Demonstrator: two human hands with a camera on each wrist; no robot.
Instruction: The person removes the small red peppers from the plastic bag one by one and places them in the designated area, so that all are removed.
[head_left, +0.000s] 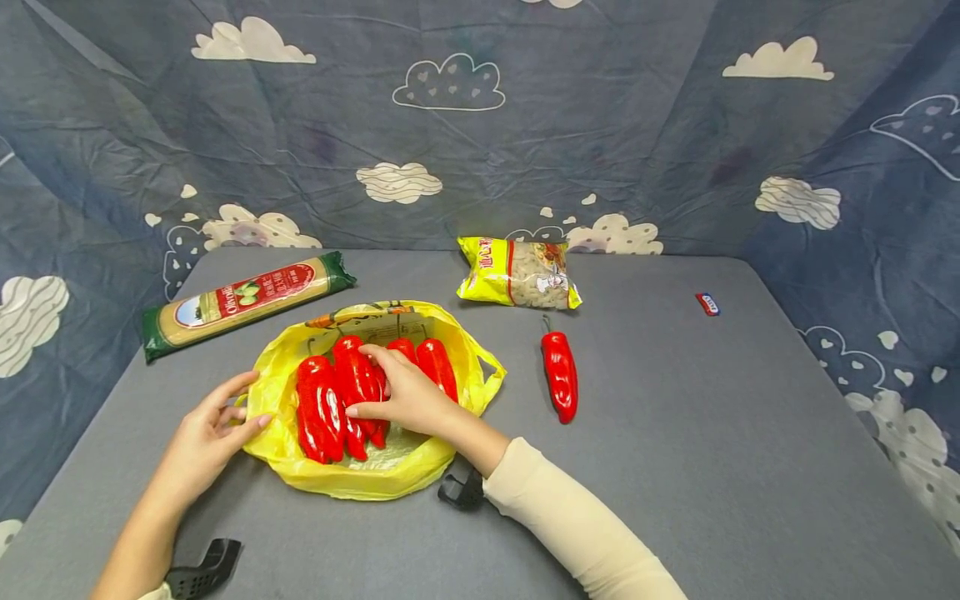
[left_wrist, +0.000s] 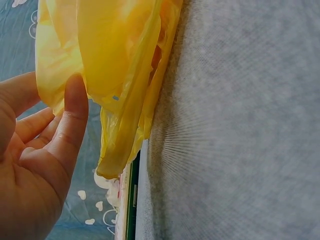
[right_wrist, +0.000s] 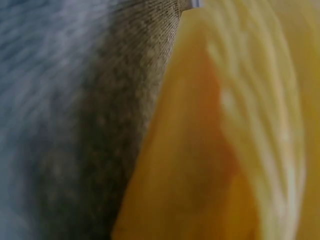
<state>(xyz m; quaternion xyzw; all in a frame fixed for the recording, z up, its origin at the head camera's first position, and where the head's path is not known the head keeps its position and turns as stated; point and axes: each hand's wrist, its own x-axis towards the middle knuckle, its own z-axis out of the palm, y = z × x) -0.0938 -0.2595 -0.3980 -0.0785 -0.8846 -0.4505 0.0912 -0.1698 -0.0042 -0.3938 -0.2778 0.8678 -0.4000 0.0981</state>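
A yellow plastic bag (head_left: 352, 483) lies with its mouth spread wide, several red peppers (head_left: 318, 408) inside it. My left hand (head_left: 201, 446) pinches the bag's left edge between thumb and fingers; the left wrist view shows this hand (left_wrist: 45, 145) at the yellow plastic (left_wrist: 115, 55). Inside the bag, my right hand (head_left: 412, 396) has its thumb and fingers round a red pepper (head_left: 358, 375) in the middle. The right wrist view shows only blurred yellow plastic (right_wrist: 190, 150) and grey cloth, with the hand out of sight.
A long pasta packet (head_left: 247, 300) lies behind the bag at the left. Towards the back middle is a yellow and clear food packet (head_left: 517, 273). One red pepper (head_left: 560, 377) lies right of the bag, and a small red and blue packet (head_left: 707, 304) farther right.
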